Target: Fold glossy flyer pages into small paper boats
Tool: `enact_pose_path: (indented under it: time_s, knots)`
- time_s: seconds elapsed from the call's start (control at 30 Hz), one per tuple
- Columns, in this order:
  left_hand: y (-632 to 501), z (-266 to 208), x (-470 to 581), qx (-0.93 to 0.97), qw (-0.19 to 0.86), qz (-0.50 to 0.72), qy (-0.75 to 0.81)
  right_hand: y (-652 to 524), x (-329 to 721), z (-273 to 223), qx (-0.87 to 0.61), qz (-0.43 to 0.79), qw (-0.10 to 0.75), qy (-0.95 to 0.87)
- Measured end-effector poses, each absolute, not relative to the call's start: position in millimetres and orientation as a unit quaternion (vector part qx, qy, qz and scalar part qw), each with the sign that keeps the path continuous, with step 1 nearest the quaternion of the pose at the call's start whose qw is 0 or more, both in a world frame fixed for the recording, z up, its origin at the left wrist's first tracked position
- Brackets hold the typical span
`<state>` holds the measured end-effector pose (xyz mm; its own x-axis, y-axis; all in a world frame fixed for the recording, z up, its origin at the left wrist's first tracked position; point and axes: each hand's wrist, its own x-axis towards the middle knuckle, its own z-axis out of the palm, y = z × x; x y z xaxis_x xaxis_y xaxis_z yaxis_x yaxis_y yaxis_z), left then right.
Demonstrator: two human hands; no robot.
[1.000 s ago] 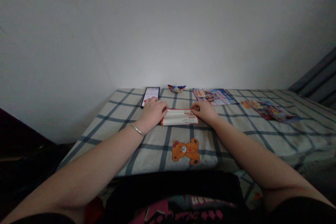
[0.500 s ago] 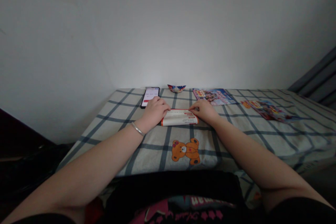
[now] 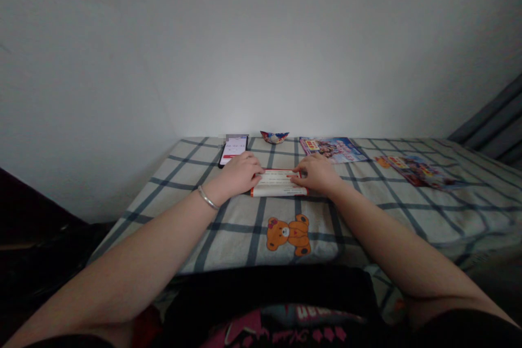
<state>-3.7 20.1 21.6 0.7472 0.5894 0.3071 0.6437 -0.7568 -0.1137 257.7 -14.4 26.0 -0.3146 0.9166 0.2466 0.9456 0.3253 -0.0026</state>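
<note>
A printed sheet of paper (image 3: pixel 277 184), white with red-orange edges and rows of small text, lies folded on the checked cloth in front of me. My left hand (image 3: pixel 241 175) grips its left end, thumb and fingers bent over the far corner. At the other end my right hand (image 3: pixel 318 174) has its thumb on the paper and its fingers curled at the far right corner. The near side of the sheet looks bent over in a fold. A silver bangle circles my left wrist.
A phone (image 3: pixel 233 151) with a lit screen lies just beyond my left hand. A folded paper shape (image 3: pixel 274 137) in blue and red sits by the wall. Two colourful printed sheets, one near (image 3: pixel 336 150) and one farther right (image 3: pixel 420 172), rest on the checked cloth (image 3: pixel 196 174).
My right thumb has come in over the right part of the paper. The left hand has shifted slightly, its thumb now on the left edge. The sheet has barely moved.
</note>
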Motion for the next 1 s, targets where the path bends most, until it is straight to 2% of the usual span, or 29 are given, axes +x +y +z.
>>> enact_pose_path:
  time_s: [0.17,0.47,1.0]
  knots:
    - [18,27,-8,-0.934,0.108,-0.093,-0.327,-23,248,30,-0.565,-0.087,0.069,-0.817]
    - [-1,39,0,-0.915,0.173,-0.06,-0.359,-31,236,34,-0.553,-0.145,0.019,-0.82]
    - [-25,32,24,-0.887,0.225,-0.064,-0.398,-39,223,29,-0.541,-0.176,0.032,-0.822]
